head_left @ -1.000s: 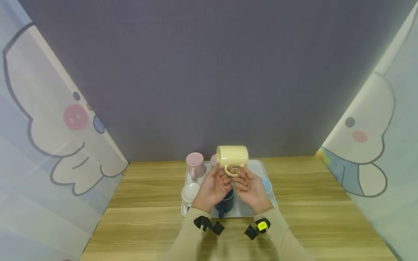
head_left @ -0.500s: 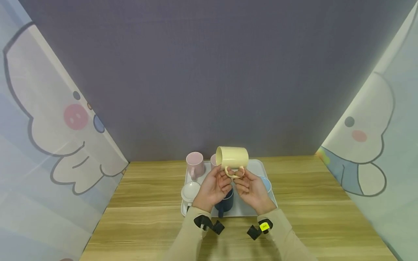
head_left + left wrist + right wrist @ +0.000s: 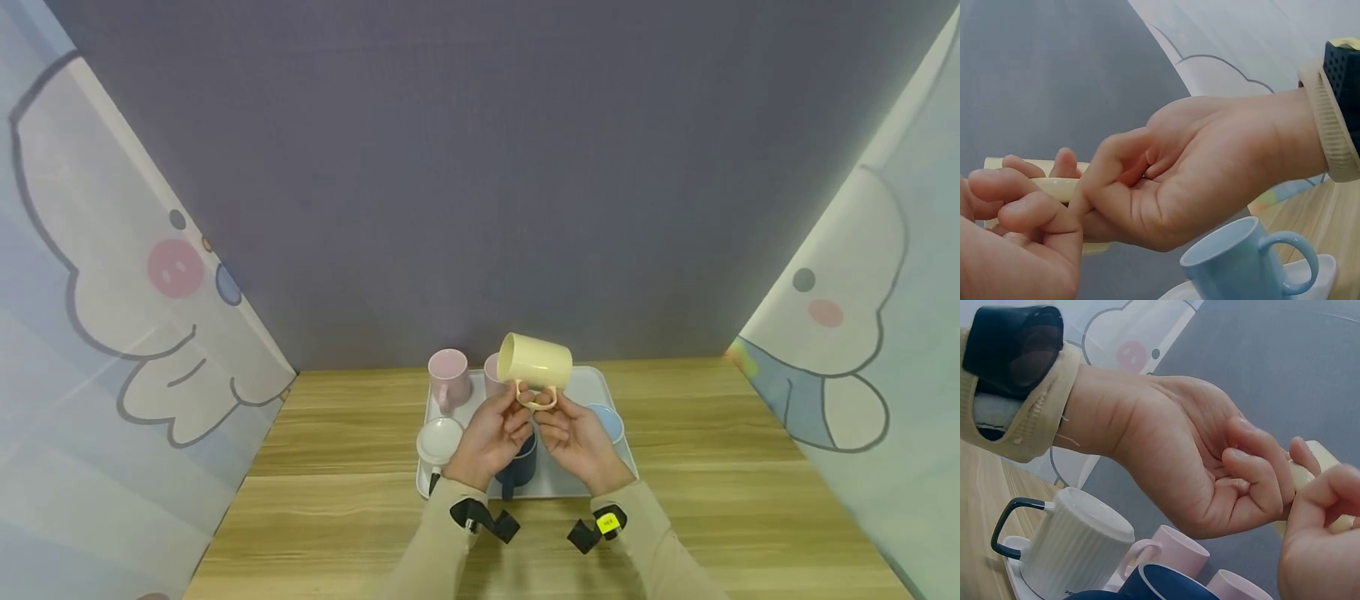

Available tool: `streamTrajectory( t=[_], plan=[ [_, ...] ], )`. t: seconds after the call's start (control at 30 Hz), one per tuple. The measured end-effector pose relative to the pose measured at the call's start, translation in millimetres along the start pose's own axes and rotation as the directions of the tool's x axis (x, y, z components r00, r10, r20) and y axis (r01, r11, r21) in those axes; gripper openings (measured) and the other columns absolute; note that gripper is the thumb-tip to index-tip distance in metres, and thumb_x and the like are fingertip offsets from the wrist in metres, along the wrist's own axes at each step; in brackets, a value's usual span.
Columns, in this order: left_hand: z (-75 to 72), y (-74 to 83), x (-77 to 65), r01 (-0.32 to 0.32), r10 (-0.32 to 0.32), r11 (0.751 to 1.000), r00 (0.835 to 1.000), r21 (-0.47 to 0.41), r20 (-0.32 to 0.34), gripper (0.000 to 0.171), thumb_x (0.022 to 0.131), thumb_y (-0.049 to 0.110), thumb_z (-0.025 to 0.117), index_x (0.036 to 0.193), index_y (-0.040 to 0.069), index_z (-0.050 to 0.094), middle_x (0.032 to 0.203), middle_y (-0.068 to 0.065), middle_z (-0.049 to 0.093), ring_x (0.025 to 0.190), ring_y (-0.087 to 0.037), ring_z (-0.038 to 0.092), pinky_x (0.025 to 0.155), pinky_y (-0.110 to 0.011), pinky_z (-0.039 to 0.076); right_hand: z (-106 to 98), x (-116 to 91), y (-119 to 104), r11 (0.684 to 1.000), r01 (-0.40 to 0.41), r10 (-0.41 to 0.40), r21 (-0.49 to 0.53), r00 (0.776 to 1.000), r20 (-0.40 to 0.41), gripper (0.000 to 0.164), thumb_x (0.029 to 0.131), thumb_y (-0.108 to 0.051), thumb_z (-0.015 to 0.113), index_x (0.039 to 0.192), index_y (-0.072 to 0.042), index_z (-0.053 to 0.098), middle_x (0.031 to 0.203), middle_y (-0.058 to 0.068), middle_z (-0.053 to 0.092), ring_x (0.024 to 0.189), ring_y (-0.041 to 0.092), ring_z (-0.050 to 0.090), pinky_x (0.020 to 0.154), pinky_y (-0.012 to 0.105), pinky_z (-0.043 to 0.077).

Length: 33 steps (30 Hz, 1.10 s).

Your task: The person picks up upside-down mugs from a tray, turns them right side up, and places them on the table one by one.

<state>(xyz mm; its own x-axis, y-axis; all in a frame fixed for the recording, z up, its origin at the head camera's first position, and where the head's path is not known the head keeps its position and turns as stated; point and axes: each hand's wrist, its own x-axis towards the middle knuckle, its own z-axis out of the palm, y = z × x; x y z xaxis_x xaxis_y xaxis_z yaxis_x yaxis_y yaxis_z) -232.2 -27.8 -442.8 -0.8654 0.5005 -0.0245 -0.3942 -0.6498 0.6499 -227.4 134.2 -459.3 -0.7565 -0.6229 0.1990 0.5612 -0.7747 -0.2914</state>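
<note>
A pale yellow mug (image 3: 536, 362) is held up on its side above the tray. Its open mouth faces left and its base slants down to the right. My left hand (image 3: 489, 440) grips the left end of the mug's handle (image 3: 537, 407) with curled fingers. At the handle's right end, my right hand (image 3: 582, 440) grips it too, the fingertips of both hands nearly meeting. In the left wrist view, the fingers hide much of the mug. A navy mug (image 3: 519, 472) stands below, partly behind my left hand.
On a light tray (image 3: 591, 385) stand two pink mugs (image 3: 447, 368), a ribbed white mug (image 3: 1079, 544) with a dark handle, and a light blue mug (image 3: 1232, 265). Under the tray is a wooden table (image 3: 720, 467). A grey panel (image 3: 480, 183) rises behind, with cartoon-printed side walls.
The yellow mug has gone from nearly level to tilted, mouth end up and base end down. Both hands keep hold of its handle; the right wrist has shifted slightly right.
</note>
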Motion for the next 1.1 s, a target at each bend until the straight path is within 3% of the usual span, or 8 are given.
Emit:
streamTrajectory(
  t=[0.13,0.23,0.3,0.37,0.47,0.6,0.83,1.1],
  plan=[
    [-0.1,-1.8,0.1,-0.023,0.023,0.999,1.0,0.029,-0.019,0.028,0.105,0.031,0.032,0.096,0.016,0.053,0.078,0.012,0.053,0.046,-0.001,0.027,0.047,-0.015,0.025,2,-1,0,0.995,0.016,-0.024,-0.096,0.996,-0.089,0.03,0.107,-0.028,0.019,0.115,-0.011,0.043,0.101,-0.003,0.057,0.063,0.003,0.034,0.056,0.013,0.031],
    [0.0,-0.5,-1.6,-0.042,0.045,0.997,0.998,0.066,-0.038,0.027,0.105,0.031,0.034,0.095,0.015,0.053,0.078,0.011,0.053,0.045,-0.001,0.027,0.047,-0.016,0.025,6,-2,-1,0.94,0.0,-0.088,-0.34,0.965,-0.245,0.026,0.107,-0.028,0.026,0.115,-0.012,0.046,0.099,-0.005,0.058,0.065,0.003,0.042,0.058,0.014,0.035],
    [-0.5,2.7,-3.6,-0.061,0.066,0.993,0.996,0.098,-0.052,0.026,0.104,0.031,0.036,0.094,0.015,0.053,0.077,0.011,0.052,0.045,-0.001,0.026,0.047,-0.016,0.025,9,-5,-2,0.831,-0.057,-0.168,-0.554,0.923,-0.346,0.028,0.106,-0.028,0.032,0.116,-0.01,0.05,0.099,-0.005,0.06,0.066,0.004,0.046,0.059,0.016,0.039],
    [-1.7,8.1,-6.8,-0.085,0.096,0.987,0.993,0.136,-0.073,0.025,0.104,0.03,0.037,0.093,0.014,0.053,0.076,0.01,0.05,0.044,-0.001,0.026,0.047,-0.015,0.025,11,-8,-4,0.675,-0.134,-0.276,-0.725,0.866,-0.417,0.029,0.105,-0.027,0.037,0.115,-0.006,0.055,0.099,-0.003,0.063,0.067,0.006,0.049,0.06,0.019,0.044],
    [-5.7,18.6,-13.5,-0.139,0.17,0.961,0.979,0.238,-0.116,0.024,0.103,0.028,0.04,0.091,0.013,0.054,0.076,0.009,0.05,0.043,-0.001,0.026,0.048,-0.015,0.025,10,-16,-13,0.47,-0.219,-0.427,-0.855,0.791,-0.438,0.03,0.103,-0.023,0.041,0.115,-0.001,0.057,0.098,0.0,0.066,0.065,0.009,0.051,0.06,0.021,0.046],
    [-14.3,33.6,-22.9,-0.189,0.297,0.88,0.935,0.436,-0.194,0.025,0.102,0.028,0.043,0.087,0.013,0.055,0.073,0.009,0.05,0.043,-0.002,0.026,0.05,-0.018,0.025,6,-30,-30,0.346,-0.263,-0.537,-0.901,0.731,-0.42,0.025,0.103,-0.017,0.041,0.113,0.001,0.055,0.091,-0.002,0.065,0.063,0.008,0.05,0.058,0.02,0.046],
    [-34.4,58.8,-35.3,-0.138,0.43,0.757,0.842,0.639,-0.327,0.027,0.103,0.028,0.043,0.084,0.01,0.054,0.071,0.007,0.048,0.048,-0.005,0.027,0.05,-0.021,0.024,-3,-55,-56,0.226,-0.323,-0.608,-0.919,0.69,-0.392,0.025,0.103,-0.014,0.038,0.118,0.002,0.05,0.088,-0.007,0.062,0.065,0.006,0.05,0.058,0.019,0.046],
    [-59.7,80.2,-48.1,-0.081,0.523,0.688,0.744,0.721,-0.416,0.029,0.102,0.027,0.045,0.088,0.005,0.057,0.072,0.007,0.051,0.058,-0.005,0.034,0.054,-0.019,0.028,-33,-75,-81,0.059,-0.464,-0.662,-0.884,0.645,-0.382,0.035,0.103,-0.022,0.042,0.127,0.003,0.048,0.104,0.011,0.057,0.081,0.017,0.057,0.065,0.022,0.049]
  ],
)
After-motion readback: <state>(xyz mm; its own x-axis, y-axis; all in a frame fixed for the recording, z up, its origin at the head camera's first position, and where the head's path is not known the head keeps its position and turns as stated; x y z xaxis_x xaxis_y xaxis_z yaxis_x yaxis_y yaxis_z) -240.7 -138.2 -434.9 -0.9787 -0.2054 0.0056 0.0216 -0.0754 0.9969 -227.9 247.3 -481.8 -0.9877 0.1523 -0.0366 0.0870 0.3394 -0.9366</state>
